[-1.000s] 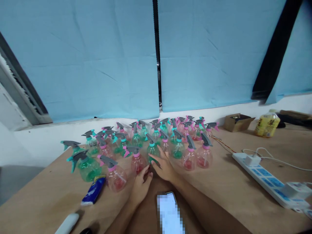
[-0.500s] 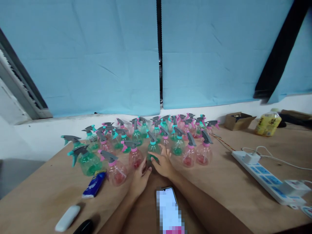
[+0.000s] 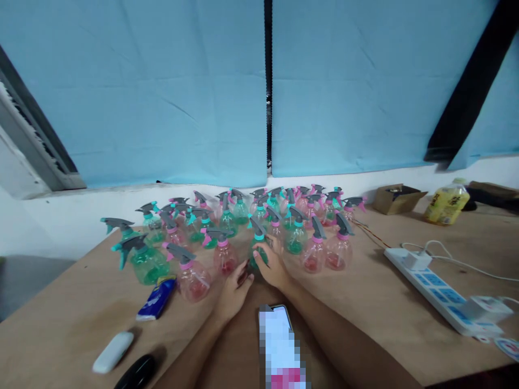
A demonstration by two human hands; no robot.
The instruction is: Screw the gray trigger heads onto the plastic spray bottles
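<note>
My right hand (image 3: 273,263) is wrapped around the body of a green spray bottle (image 3: 258,246) with a turquoise collar and grey head. The thumb lies across its front and the fingers pass behind on the right. The bottle is upright on the table. My left hand (image 3: 236,286) rests low beside a pink spray bottle (image 3: 226,260), fingers loosely curved and apart, nothing in them. Another pink spray bottle (image 3: 194,281) stands farther left, and two more pink ones are to the right of my right hand.
Several more green and pink spray bottles (image 3: 295,237) fill the back of the table. A phone (image 3: 279,346) lies in front of me. Left are a blue packet (image 3: 157,300) and a white case (image 3: 113,352). Right are a power strip (image 3: 433,292), a cardboard box (image 3: 397,201) and a yellow-labelled bottle (image 3: 446,203).
My right hand has closed around the green spray bottle, which has shifted slightly to the right. My left hand has stayed almost in place. The view has moved a little.
</note>
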